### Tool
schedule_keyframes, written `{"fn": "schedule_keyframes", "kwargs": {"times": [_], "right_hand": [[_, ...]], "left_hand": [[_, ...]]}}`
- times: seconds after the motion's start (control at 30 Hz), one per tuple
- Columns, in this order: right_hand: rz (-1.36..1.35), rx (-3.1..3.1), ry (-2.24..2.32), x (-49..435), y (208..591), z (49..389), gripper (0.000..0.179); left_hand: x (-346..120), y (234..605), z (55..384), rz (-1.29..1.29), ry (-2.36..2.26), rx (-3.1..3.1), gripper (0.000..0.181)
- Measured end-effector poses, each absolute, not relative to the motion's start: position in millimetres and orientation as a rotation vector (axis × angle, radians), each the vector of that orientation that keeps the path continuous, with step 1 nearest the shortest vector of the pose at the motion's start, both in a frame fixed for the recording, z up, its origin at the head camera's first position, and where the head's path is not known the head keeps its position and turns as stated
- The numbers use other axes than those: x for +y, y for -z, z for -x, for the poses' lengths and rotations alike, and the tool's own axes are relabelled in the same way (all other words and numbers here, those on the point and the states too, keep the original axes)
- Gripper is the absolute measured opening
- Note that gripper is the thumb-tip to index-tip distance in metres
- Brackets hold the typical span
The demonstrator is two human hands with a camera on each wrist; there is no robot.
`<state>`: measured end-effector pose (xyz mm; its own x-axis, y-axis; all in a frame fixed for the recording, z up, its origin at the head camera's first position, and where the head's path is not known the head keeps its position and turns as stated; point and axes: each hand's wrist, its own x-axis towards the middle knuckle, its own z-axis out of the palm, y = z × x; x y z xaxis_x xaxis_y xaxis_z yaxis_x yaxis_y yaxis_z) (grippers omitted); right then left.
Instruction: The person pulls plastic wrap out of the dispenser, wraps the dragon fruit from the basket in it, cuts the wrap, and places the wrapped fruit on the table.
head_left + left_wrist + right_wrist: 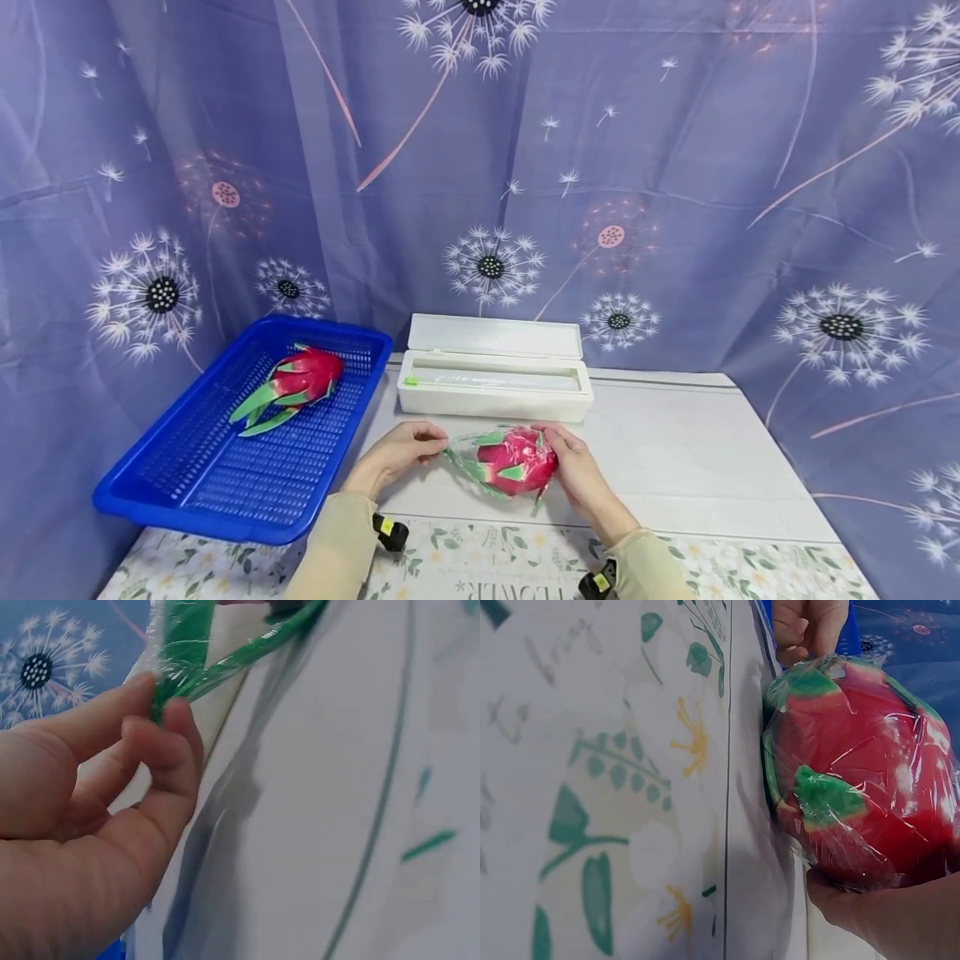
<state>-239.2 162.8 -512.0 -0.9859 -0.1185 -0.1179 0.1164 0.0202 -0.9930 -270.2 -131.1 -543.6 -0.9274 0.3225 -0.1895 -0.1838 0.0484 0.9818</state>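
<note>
Between both hands is a dragon fruit point(517, 460), red with green leaf tips and wrapped in clear plastic film. My left hand point(401, 454) pinches the gathered leaf tips and film at its left end; the left wrist view shows thumb and fingertips closed on the green tips point(184, 664). At the other end, my right hand point(573, 467) grips the round body of the fruit. In the right wrist view the film lies wrinkled and shiny over the red skin point(855, 750), and part of the right hand is hidden behind the fruit.
Behind the hands stands a white box point(495, 404) with its lid up and a roll of cling film point(491, 380) inside. To the left, a blue plastic basket point(225, 527) holds an unwrapped dragon fruit point(307, 375). A floral cloth point(480, 554) covers the table's front. A purple curtain point(660, 150) hangs behind.
</note>
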Motion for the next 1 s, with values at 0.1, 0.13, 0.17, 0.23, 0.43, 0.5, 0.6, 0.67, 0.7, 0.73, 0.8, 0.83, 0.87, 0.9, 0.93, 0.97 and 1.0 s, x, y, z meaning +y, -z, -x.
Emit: {"fn": "schedule_keyframes", "kwargs": {"times": [0.1, 0.13, 0.17, 0.23, 0.43, 0.5, 0.6, 0.67, 0.7, 0.73, 0.8, 0.83, 0.87, 0.9, 0.93, 0.97, 1.0], "right_hand": [[-0.016, 2.138, 2.083, 163.9, 511.4, 238.7, 0.04], [-0.019, 2.142, 2.082, 163.8, 511.2, 238.3, 0.04], [-0.021, 2.149, 2.082, 163.4, 511.4, 238.2, 0.04], [-0.014, 2.179, 2.076, 161.5, 512.0, 237.6, 0.041], [0.017, 2.343, 2.054, 151.6, 514.2, 233.6, 0.044], [-0.001, 2.387, 2.056, 149.1, 516.1, 232.5, 0.044], [-0.023, 2.511, 2.005, 145.6, 518.9, 230.5, 0.044], [-0.028, 2.583, 1.974, 142.8, 519.6, 229.0, 0.044], [-0.03, 2.611, 1.961, 141.5, 519.7, 228.3, 0.044], [-0.024, 2.626, 1.964, 140.2, 519.4, 227.8, 0.043], [-0.039, 2.594, 2.0, 138.5, 518.0, 226.7, 0.043], [-0.043, 2.559, 2.022, 138.3, 517.3, 226.3, 0.043], [-0.038, 2.521, 2.049, 138.9, 517.2, 225.9, 0.044], [-0.031, 2.472, 2.087, 139.9, 517.2, 225.5, 0.045], [-0.02, 2.406, 2.129, 141.2, 516.6, 224.7, 0.046], [-0.004, 2.341, 2.165, 143.0, 516.3, 223.9, 0.047], [0.017, 2.297, 2.187, 145.4, 516.1, 223.2, 0.048]], "left_hand": [[-129.8, 543.0, 269.0, -0.147, -1.957, 1.95, 0.021], [-129.2, 543.0, 268.6, -0.153, -1.96, 1.931, 0.025], [-128.3, 543.0, 268.1, -0.159, -1.961, 1.914, 0.028], [-125.5, 543.0, 266.6, -0.184, -1.945, 1.906, 0.034], [-108.6, 539.9, 260.2, -0.213, -1.779, 2.077, 0.039], [-102.0, 537.6, 258.5, -0.215, -1.663, 2.223, 0.041], [-94.5, 535.7, 256.8, -0.223, -1.513, 2.411, 0.044], [-91.9, 535.7, 255.8, -0.201, -1.455, 2.471, 0.047], [-91.1, 536.0, 255.3, -0.19, -1.444, 2.484, 0.048], [-90.6, 536.5, 254.8, -0.179, -1.442, 2.49, 0.049], [-89.8, 537.1, 254.3, -0.16, -1.423, 2.51, 0.051], [-89.6, 537.4, 253.9, -0.156, -1.417, 2.521, 0.052], [-89.4, 537.6, 253.6, -0.155, -1.417, 2.53, 0.052], [-89.1, 537.5, 253.4, -0.158, -1.417, 2.539, 0.053], [-88.9, 537.5, 253.4, -0.169, -1.414, 2.545, 0.055], [-88.8, 537.6, 253.5, -0.181, -1.409, 2.547, 0.055], [-89.0, 537.4, 253.6, -0.197, -1.409, 2.544, 0.056]]}}
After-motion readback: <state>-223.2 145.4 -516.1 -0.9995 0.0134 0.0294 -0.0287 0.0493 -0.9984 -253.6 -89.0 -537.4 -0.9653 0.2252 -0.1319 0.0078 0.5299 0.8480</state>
